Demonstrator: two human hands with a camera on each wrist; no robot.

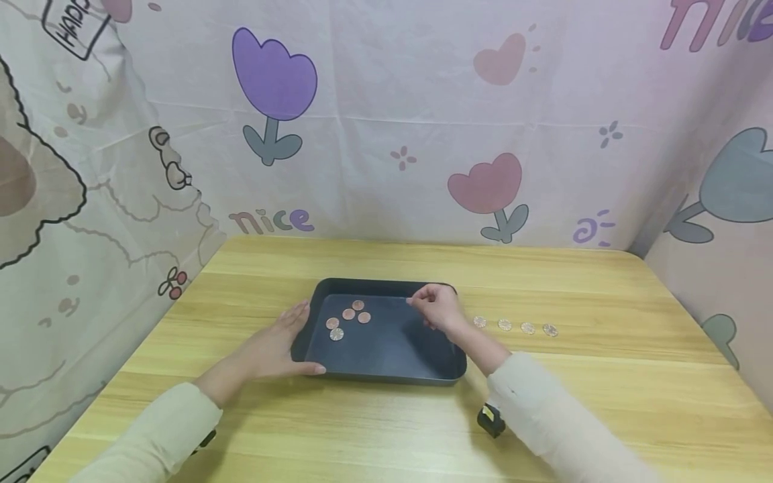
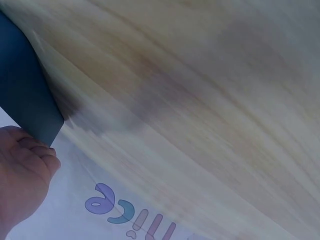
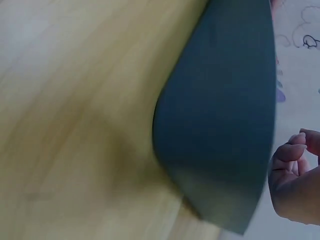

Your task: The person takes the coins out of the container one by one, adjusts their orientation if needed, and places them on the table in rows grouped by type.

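A dark rectangular baking tray (image 1: 386, 378) lies on the table. My left hand (image 1: 274, 345) holds its left end, fingers along the side wall and thumb at the front rim. The left wrist view shows the bent fingers (image 2: 42, 155) against the tray's outer wall. Several copper coins (image 1: 348, 314) and one silver coin (image 1: 337, 334) lie in the tray's left half. My right hand (image 1: 441, 308) reaches over the right rim, thumb and forefinger pinching a small pale coin (image 1: 409, 300) above the tray. In the right wrist view the fingers (image 3: 291, 151) are curled, the coin hidden.
Right of the tray, several silver coins (image 1: 504, 325) lie in a row on the wooden table (image 1: 604, 402). A small black object (image 1: 491, 420) shows beneath the right sleeve. Behind the table hangs a patterned cloth (image 1: 374, 80).
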